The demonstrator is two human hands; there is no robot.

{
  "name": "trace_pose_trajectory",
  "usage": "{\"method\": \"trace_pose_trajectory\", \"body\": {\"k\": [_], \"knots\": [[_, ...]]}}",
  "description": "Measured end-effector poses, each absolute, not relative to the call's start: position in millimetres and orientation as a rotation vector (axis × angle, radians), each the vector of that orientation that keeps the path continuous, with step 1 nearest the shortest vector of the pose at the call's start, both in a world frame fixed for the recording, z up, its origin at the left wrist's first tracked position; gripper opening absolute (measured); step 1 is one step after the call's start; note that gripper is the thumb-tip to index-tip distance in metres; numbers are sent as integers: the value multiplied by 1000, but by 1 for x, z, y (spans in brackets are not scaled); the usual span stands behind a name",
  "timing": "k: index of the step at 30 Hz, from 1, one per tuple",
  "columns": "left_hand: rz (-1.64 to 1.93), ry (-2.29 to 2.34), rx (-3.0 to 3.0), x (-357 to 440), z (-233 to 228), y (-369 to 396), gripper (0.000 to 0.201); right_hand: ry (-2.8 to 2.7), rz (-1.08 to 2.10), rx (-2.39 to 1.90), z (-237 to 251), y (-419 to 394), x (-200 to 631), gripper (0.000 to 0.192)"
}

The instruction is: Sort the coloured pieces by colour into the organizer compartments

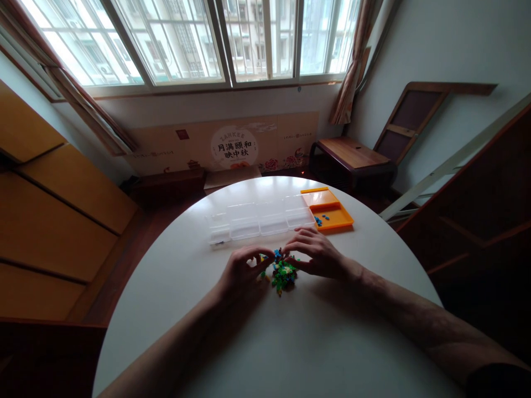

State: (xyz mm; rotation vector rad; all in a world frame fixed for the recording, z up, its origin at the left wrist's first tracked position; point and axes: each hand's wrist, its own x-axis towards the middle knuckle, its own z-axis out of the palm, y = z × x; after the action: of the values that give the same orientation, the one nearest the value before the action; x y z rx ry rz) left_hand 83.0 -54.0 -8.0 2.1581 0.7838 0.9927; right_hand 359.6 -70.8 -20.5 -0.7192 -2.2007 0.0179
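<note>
Your left hand (243, 269) and right hand (317, 253) rested fingers curled at the pile of small coloured pieces (282, 272). I could not tell whether either pinched a piece.

1. Cardboard panel (224, 145) under the window, round white emblem (234, 147): "ZANKEE" arched at top, small, approx. reading.
2. Same emblem, big dark chars: "月满颐和" over "映中秋".
3. Small print left & right of the emblem on the panel: too small to read.
</note>
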Motion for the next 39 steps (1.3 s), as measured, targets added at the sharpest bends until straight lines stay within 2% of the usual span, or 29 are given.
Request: {"method": "trace_pose_trajectory", "body": {"k": [20,27,30,34,39], "knots": [[962,776,1969,90,-16,-57,21,-2234,-68,-628,-31,-65,355,7],[1005,810,2021,91,-18,-55,12,-2239,-53,-631,-24,-67,354,5],[1062,869,2152,86,-17,-54,5,-2201,-73,-716,-20,-66,364,4],[1002,1010,2456,74,-14,-56,14,-2027,-121,-987,-24,-56,391,3],[916,1110,2572,68,-15,-57,13,-1780,-124,-1326,-38,-39,426,7]]}}
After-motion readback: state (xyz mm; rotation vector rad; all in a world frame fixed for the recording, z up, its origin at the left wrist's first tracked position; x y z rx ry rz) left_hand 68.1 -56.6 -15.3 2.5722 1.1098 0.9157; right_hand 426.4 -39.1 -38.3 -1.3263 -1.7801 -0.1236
